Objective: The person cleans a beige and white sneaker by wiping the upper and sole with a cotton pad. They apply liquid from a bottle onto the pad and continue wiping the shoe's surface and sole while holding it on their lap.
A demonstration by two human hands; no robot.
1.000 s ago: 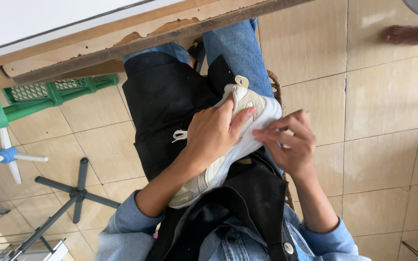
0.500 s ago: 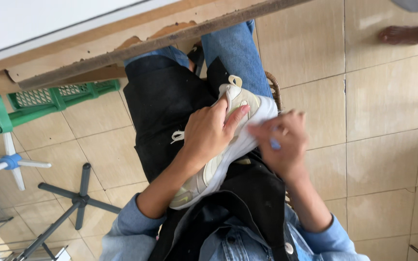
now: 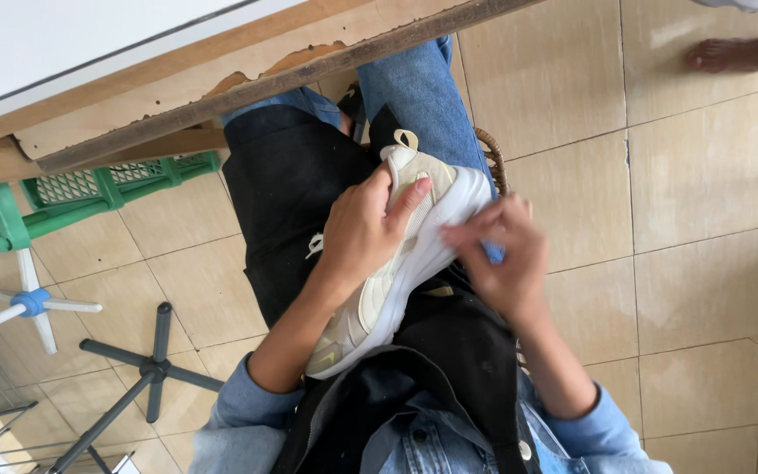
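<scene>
Beige tiled floor [image 3: 704,290] fills most of the view. Worn wooden table edge [image 3: 247,75] w/ chipped veneer runs across the top, white surface above it. Person sits below it, black apron [image 3: 287,189] over blue jeans [image 3: 414,88] & denim shirt. Green plastic crate [image 3: 89,189] sits under the table at the far side, near a black star-shaped chair base [image 3: 146,373] & a white-and-blue star-shaped base [image 3: 32,303]. Another person's bare foot [image 3: 734,54] shows at the upper corner, well apart.

Cream and white sneaker w/ thick white sole [image 3: 396,263] lies on the lap, on the apron, lengthwise along the legs, heel loop toward the table, toe toward the body, tipped on its side so the sole faces right.

Left hand [image 3: 366,233] wraps over the sneaker's upper near the heel, fingers curled, gripping it. Right hand [image 3: 502,254] is blurred, fingers bunched closed around a small blue item [image 3: 493,253] pressed to the sole's edge; can't tell what the item is.
</scene>
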